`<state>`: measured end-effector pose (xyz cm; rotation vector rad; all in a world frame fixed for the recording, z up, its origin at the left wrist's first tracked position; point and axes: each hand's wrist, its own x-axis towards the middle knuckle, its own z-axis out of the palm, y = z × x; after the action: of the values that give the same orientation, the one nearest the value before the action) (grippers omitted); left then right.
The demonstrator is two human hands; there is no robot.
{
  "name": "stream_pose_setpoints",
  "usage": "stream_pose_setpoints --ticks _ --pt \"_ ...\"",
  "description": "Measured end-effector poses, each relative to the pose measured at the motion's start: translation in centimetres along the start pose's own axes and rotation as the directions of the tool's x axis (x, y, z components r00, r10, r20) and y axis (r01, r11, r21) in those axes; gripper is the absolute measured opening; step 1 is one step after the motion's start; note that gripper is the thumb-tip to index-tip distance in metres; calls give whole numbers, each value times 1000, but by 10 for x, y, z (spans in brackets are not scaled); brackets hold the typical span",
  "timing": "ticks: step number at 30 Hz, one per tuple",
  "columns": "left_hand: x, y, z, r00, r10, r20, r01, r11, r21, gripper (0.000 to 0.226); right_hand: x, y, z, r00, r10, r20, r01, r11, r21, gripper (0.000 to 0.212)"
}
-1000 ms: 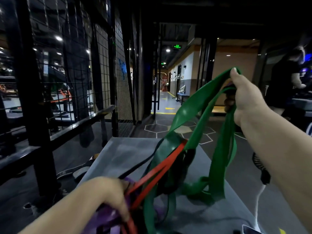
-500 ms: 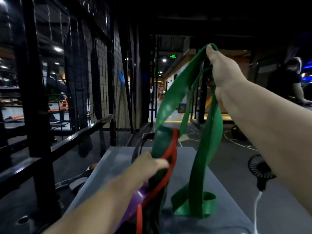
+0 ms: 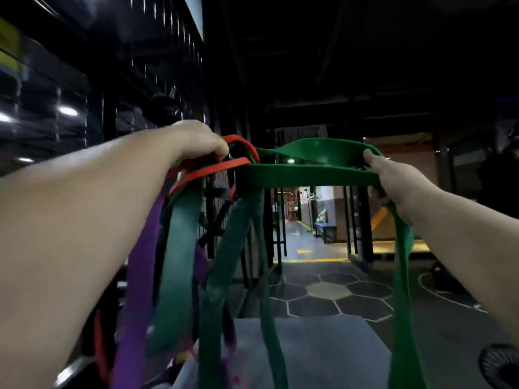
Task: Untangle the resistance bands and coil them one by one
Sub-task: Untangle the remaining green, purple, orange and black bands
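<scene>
Both arms are raised in front of the person, and the tangle of resistance bands hangs in the air between them, above the grey table (image 3: pixel 323 346). The left hand (image 3: pixel 196 141) has its fingers curled down round the knot of the bundle, where the red band (image 3: pixel 222 167) loops over the green band (image 3: pixel 309 175). The right hand (image 3: pixel 393 181) grips the other end of the green band, with the thumb laid on top and the fingers closed underneath. Between the two hands I count two green strips, stretched almost level, one arching a little above the other. From this line four green strips fall down: two darker ones near the left hand, one in the middle, and one below the right hand. I cannot tell if they all belong to one band or to two. By colour I count four kinds: green, red, purple and black. The purple band (image 3: pixel 140 276) hangs in long strips under the left forearm. A thin black band (image 3: pixel 216 220) crosses behind the green strips. The lower ends of the strips come down to the near left corner of the table, but there the picture is blurred, and I cannot tell if they touch the top. One black round fan (image 3: pixel 500 363) shows low, past the right edge of the table. Beyond the far edge lies a dark floor with pale hexagon lines (image 3: pixel 328 293).
</scene>
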<state>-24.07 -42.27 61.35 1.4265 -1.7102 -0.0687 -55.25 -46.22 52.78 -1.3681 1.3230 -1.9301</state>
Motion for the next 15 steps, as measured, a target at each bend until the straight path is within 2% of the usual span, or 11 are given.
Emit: stream_pose_setpoints --ticks 2,4,6,8,10,13,15 --pt "-1 -3 8 999 -14 35 18 991 -135 6 -6 -1 -3 1000 6 13 -6 1000 12 65" --pt "-6 -14 22 991 -25 128 63 952 -301 11 -15 4 -8 999 24 46 -22 999 -39 59" --pt "-9 -33 41 978 -20 208 99 921 -377 14 -28 12 -11 993 61 102 -50 993 -109 53" --pt "-17 -53 65 962 -17 273 139 890 -434 14 -43 22 -14 977 138 159 -111 980 -167 55" --pt "-27 -74 91 941 -4 339 183 848 -497 27 -55 39 -14 950 237 204 -183 950 -253 51" --pt "-45 -97 129 915 39 401 247 732 -635 31 -66 75 -14 891 373 261 -274 897 -348 56" --pt "-60 -106 151 895 54 442 287 689 -666 37 -69 103 -13 866 425 263 -300 863 -406 58"
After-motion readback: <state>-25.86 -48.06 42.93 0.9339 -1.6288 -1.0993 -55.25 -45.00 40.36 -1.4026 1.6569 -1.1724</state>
